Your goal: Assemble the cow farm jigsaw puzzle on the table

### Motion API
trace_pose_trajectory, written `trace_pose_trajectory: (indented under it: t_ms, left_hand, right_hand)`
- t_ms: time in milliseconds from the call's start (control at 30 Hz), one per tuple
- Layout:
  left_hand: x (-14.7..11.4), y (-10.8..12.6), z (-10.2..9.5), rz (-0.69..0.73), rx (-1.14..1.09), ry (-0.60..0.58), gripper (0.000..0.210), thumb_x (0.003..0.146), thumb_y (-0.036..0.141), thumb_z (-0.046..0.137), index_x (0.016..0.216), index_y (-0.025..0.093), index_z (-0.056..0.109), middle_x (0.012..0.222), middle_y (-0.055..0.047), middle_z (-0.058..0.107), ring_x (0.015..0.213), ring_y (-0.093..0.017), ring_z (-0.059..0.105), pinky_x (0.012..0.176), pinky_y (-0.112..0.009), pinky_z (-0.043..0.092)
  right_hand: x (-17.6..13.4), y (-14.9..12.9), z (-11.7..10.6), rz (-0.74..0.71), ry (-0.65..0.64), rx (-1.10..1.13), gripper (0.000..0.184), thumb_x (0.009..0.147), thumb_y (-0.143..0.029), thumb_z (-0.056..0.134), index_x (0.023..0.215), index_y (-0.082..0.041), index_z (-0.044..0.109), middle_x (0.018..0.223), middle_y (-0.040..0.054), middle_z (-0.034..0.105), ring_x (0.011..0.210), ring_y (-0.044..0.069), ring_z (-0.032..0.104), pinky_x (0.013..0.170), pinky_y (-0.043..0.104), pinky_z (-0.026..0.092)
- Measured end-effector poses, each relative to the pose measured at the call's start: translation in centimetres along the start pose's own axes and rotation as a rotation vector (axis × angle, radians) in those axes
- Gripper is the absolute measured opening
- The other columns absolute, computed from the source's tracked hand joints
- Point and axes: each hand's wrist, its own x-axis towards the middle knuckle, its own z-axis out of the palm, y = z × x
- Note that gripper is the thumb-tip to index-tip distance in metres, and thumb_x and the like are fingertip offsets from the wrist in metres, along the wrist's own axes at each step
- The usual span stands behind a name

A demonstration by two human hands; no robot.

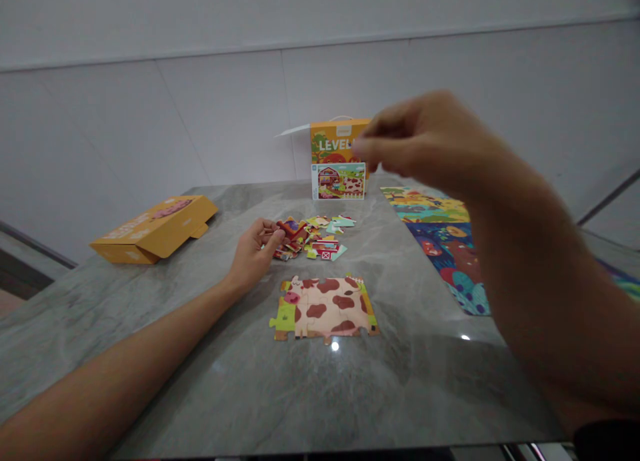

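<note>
Thumb and fingers of my left hand (257,248) pinch a dark red puzzle piece (292,230) at the left side of a pile of loose puzzle pieces (325,246). Raised on the right, my right hand (413,138) is slightly blurred and overlaps the view of the standing box. Its thumb and fingers are pinched together; whatever is between them cannot be made out. In front of the pile lies a joined puzzle section (327,308) showing a pink cow with brown patches, with tabs and gaps along its lower and left edges.
An orange box (340,133) marked "LEVEL" stands at the back, a farm picture card (339,181) leaning before it. A yellow-orange box (155,224) lies at left. Colourful puzzles (450,261) lie along the right, partly behind my right arm. All rest on a grey marbled table (210,388).
</note>
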Motion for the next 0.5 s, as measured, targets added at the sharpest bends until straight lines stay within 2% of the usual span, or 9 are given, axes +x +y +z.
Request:
trace_pose_trajectory:
  t_ms: [33, 67, 133, 200, 267, 333, 433, 500]
  left_hand:
    - [-0.1, 0.0, 0.0, -0.001, 0.0, -0.019, 0.034, 0.084, 0.048, 0.067, 0.089, 0.018, 0.053, 0.079, -0.002, 0.071, 0.072, -0.018, 0.071, 0.065, -0.026, 0.053]
    - [-0.2, 0.0, 0.0, 0.004, 0.012, -0.042, 0.033, 0.085, 0.049, 0.066, 0.09, 0.018, 0.053, 0.079, -0.002, 0.071, 0.072, -0.018, 0.071, 0.064, -0.026, 0.052]
    - [-0.4, 0.1, 0.1, 0.026, 0.075, -0.095, 0.031, 0.087, 0.047, 0.063, 0.092, 0.019, 0.053, 0.078, -0.003, 0.071, 0.071, -0.018, 0.07, 0.063, -0.026, 0.052]
    - [-0.7, 0.2, 0.1, 0.042, 0.156, -0.141, 0.028, 0.09, 0.046, 0.06, 0.095, 0.019, 0.053, 0.077, -0.003, 0.072, 0.072, -0.019, 0.071, 0.063, -0.027, 0.052]
    - [-0.7, 0.3, 0.0, 0.038, 0.222, -0.174, 0.027, 0.093, 0.045, 0.056, 0.1, 0.019, 0.053, 0.08, -0.004, 0.073, 0.075, -0.021, 0.071, 0.066, -0.03, 0.054]
    - [-0.5, 0.2, -0.3, 0.084, 0.337, -0.164, 0.025, 0.093, 0.043, 0.055, 0.104, 0.02, 0.055, 0.091, -0.007, 0.074, 0.086, -0.023, 0.071, 0.077, -0.036, 0.055]
    - [-0.2, -0.2, -0.9, 0.237, 0.653, -0.123, 0.033, 0.088, 0.04, 0.063, 0.114, 0.021, 0.061, 0.116, -0.01, 0.07, 0.115, -0.03, 0.06, 0.103, -0.05, 0.043]
    - [-0.1, -0.6, -1.1, 0.252, 0.855, -0.135, 0.047, 0.083, 0.042, 0.069, 0.124, 0.023, 0.061, 0.132, -0.011, 0.062, 0.128, -0.036, 0.047, 0.109, -0.057, 0.035]
  right_hand:
    - [0.4, 0.3, 1.2, 0.006, -0.054, -0.078, 0.032, 0.085, -0.041, 0.072, 0.075, -0.011, 0.073, 0.056, -0.0023, 0.055, 0.05, 0.007, 0.047, 0.05, 0.021, 0.034]
    - [0.7, 0.8, 2.8, -0.015, -0.147, -0.095, 0.032, 0.083, -0.041, 0.074, 0.071, -0.011, 0.072, 0.055, -0.0011, 0.057, 0.05, 0.007, 0.047, 0.05, 0.022, 0.033]
    - [1.3, 2.5, 6.7, -0.043, -0.284, -0.064, 0.026, 0.08, -0.039, 0.075, 0.075, -0.013, 0.073, 0.06, 0.0008, 0.061, 0.054, 0.009, 0.05, 0.053, 0.024, 0.033]
    - [1.6, 4.6, 10.5, -0.054, -0.378, 0.012, 0.022, 0.086, -0.035, 0.066, 0.08, -0.014, 0.072, 0.065, 0.0005, 0.063, 0.057, 0.01, 0.05, 0.056, 0.024, 0.034]
    - [1.6, 6.7, 13.3, -0.053, -0.324, 0.071, 0.029, 0.09, -0.035, 0.056, 0.075, -0.013, 0.067, 0.063, -0.0011, 0.058, 0.057, 0.01, 0.047, 0.057, 0.024, 0.032]
    - [1.4, 8.7, 14.6, -0.022, -0.211, 0.019, 0.029, 0.091, -0.032, 0.053, 0.074, -0.013, 0.066, 0.061, -0.0017, 0.056, 0.058, 0.011, 0.047, 0.057, 0.024, 0.031]
    - [0.6, 11.2, 14.7, 0.129, -0.009, -0.199, 0.03, 0.094, -0.028, 0.047, 0.08, -0.013, 0.069, 0.071, 0.0024, 0.063, 0.066, 0.014, 0.053, 0.062, 0.026, 0.034]
    - [0.1, 12.6, 14.5, 0.232, 0.047, -0.363, 0.028, 0.094, -0.026, 0.047, 0.088, -0.015, 0.073, 0.081, 0.0056, 0.068, 0.075, 0.018, 0.057, 0.069, 0.028, 0.037]
